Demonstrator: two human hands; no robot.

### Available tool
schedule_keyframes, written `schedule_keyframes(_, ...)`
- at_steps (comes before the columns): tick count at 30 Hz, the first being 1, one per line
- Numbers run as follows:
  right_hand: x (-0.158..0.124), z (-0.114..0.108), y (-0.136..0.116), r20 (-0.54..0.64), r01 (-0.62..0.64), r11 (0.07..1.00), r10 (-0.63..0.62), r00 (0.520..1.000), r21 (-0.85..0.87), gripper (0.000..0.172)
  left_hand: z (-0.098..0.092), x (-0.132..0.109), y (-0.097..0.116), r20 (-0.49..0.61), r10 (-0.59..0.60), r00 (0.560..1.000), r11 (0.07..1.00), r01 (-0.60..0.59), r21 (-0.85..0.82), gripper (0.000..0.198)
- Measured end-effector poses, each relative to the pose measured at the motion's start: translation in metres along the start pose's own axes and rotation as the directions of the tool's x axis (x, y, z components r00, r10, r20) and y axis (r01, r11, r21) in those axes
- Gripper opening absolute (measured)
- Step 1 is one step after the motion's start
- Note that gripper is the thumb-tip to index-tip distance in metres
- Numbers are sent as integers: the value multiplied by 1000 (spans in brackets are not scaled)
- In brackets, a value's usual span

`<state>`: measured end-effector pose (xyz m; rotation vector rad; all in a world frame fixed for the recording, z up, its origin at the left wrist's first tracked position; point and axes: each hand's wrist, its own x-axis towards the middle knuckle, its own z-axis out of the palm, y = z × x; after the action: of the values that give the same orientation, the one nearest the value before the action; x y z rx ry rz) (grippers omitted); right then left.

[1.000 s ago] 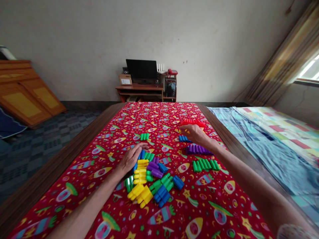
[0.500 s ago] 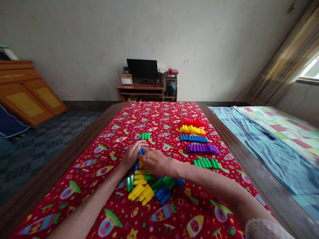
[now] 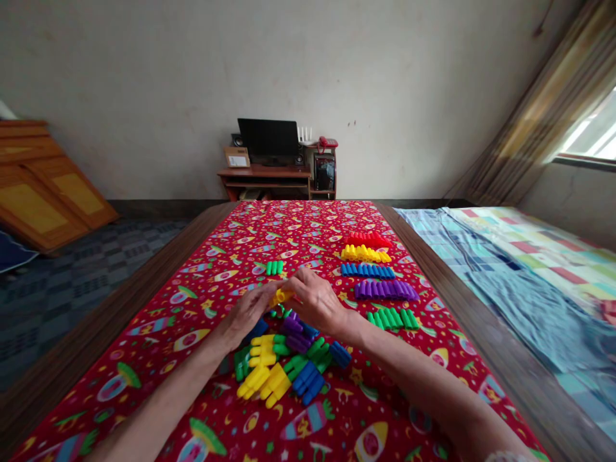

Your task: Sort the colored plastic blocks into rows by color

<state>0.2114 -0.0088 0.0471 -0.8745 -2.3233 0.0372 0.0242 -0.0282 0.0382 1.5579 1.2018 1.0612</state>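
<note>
A yellow plastic building block made of joined tubes is pinched between my two hands, just above the pile. My left hand grips it from the left, and my right hand closes on its right side, hiding part of it. Below them lies a loose pile of similar blocks: yellow ones, blue ones, purple ones and green ones. Beyond my fingers a small green block stands alone on the cloth.
On the right of the red patterned tablecloth run separate rows of red blocks, yellow blocks, blue blocks, purple blocks and green blocks. A bed adjoins the table's right side.
My hands have lifted slightly off the pile, the right one turning upward, and the yellow block now shows between them. More purple blocks are uncovered. The view has shifted a little.
</note>
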Motion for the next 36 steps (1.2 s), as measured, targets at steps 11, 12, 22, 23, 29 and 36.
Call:
schedule_keyframes(11, -2, -22, 1, 105, 199, 979, -202, 974, 42, 26, 15, 0, 13, -27, -97, 995, 980, 91, -176, 85)
schedule_keyframes(12, -1, -23, 0, 111, 207, 977, -211, 971, 46, 24, 16, -1, 12, -27, -78, 997, 985, 73, -156, 84)
schedule_keyframes(22, -15, -93, 129, -175, -342, 933, 358, 917, 114, 37, -8, 16, -24, -224, 160, 961, 981, -131, 141, 51)
schedule_keyframes(23, -21, -99, 150, -167, -420, 904, 427, 889, 79, 37, -12, 18, -31, -239, 169, 956, 977, -130, 169, 49)
schedule_keyframes(29, -50, -112, 216, -44, -506, 855, 504, 862, -114, 34, -25, 26, -60, -272, 141, 952, 972, -81, 219, 47)
schedule_keyframes(36, -51, -107, 218, 148, -443, 872, 476, 867, -205, 40, -29, 23, -62, -220, 76, 973, 924, 14, 381, 48)
